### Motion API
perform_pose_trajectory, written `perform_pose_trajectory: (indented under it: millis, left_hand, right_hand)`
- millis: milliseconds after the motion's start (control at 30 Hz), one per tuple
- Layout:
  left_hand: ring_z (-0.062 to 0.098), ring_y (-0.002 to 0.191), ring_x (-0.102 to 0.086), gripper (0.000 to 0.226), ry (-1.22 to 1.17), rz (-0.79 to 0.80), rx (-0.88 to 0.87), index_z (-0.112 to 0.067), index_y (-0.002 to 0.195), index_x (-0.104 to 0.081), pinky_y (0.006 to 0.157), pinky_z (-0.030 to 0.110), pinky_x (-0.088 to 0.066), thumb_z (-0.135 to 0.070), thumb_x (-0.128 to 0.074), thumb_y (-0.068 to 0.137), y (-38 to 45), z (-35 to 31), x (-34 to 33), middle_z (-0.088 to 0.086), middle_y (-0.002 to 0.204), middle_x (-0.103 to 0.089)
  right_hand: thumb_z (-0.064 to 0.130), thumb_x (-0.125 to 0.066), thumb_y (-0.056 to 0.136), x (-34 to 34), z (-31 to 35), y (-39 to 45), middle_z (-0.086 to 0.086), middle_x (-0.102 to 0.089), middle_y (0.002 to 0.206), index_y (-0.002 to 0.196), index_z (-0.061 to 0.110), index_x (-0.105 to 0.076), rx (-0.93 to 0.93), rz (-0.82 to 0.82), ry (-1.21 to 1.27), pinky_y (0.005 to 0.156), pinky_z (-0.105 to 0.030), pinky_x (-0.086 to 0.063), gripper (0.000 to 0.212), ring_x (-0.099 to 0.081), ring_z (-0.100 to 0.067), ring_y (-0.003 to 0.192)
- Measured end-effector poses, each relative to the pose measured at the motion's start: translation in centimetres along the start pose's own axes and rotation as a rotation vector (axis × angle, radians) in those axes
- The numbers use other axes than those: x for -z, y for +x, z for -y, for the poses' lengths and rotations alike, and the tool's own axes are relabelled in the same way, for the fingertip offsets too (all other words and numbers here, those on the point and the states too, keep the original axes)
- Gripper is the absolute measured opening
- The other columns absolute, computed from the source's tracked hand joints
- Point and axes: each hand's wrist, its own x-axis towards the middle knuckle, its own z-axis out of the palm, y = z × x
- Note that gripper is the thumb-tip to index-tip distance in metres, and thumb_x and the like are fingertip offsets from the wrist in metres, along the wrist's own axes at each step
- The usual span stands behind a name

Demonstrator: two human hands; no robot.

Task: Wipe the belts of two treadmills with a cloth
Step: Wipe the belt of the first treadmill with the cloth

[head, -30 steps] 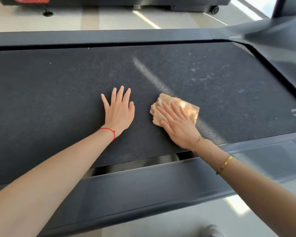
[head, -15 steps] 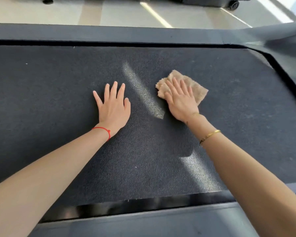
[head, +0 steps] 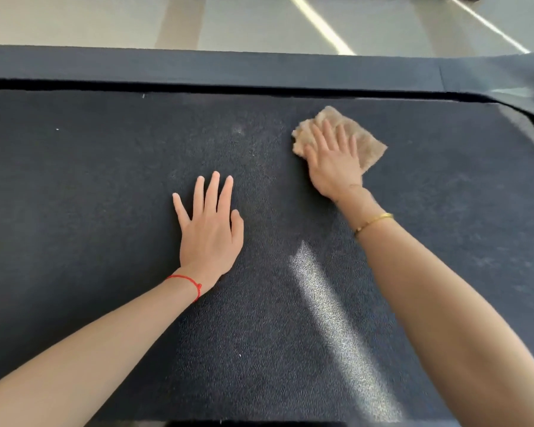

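Observation:
A dark textured treadmill belt [head: 90, 195] fills most of the view. A tan folded cloth [head: 367, 140] lies on the belt near its far right part. My right hand [head: 333, 161] presses flat on the cloth, fingers spread over it; only the cloth's far and right edges show. My left hand [head: 210, 229] rests flat on the bare belt to the left, fingers apart, holding nothing. A red string sits on the left wrist, a gold bangle on the right.
The treadmill's dark side rail [head: 198, 66] runs along the far edge of the belt, with a curved cover [head: 530, 87] at the far right. Pale floor [head: 244, 20] lies beyond. A strip of sunlight [head: 330, 318] crosses the belt.
My right hand has pushed the cloth away from me across the belt, toward the far rail. My left hand has stayed flat in place. The view has shifted forward over the belt.

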Motion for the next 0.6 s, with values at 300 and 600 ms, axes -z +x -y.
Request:
perform_pose_trajectory:
  millis: [300, 600]
  left_hand:
    - [0.023, 0.154, -0.009, 0.063, 0.028, 0.035, 0.002, -0.022, 0.159, -0.02, 0.119, 0.063, -0.01, -0.039, -0.019, 0.098, 0.2, 0.1, 0.6, 0.001, 0.166, -0.016]
    - [0.023, 0.154, -0.009, 0.062, 0.016, 0.029, 0.008, -0.023, 0.159, -0.019, 0.12, 0.063, -0.01, -0.038, -0.02, 0.098, 0.3, 0.0, 0.7, 0.0, 0.166, -0.016]
  right_hand:
    - [0.043, -0.024, 0.106, -0.9, 5.2, 2.2, 0.003, -0.006, 0.166, 0.157, 0.029, -0.013, 0.417, 0.107, -0.01, 0.123, -0.04, 0.005, 0.054, 0.0, -0.024, 0.153]
    - [0.04, -0.017, 0.107, 1.1, -1.3, 6.8, 0.001, -0.002, 0.166, 0.158, 0.026, -0.01, 0.038, 0.024, 0.018, 0.122, -0.047, 0.005, 0.054, 0.002, -0.029, 0.152]
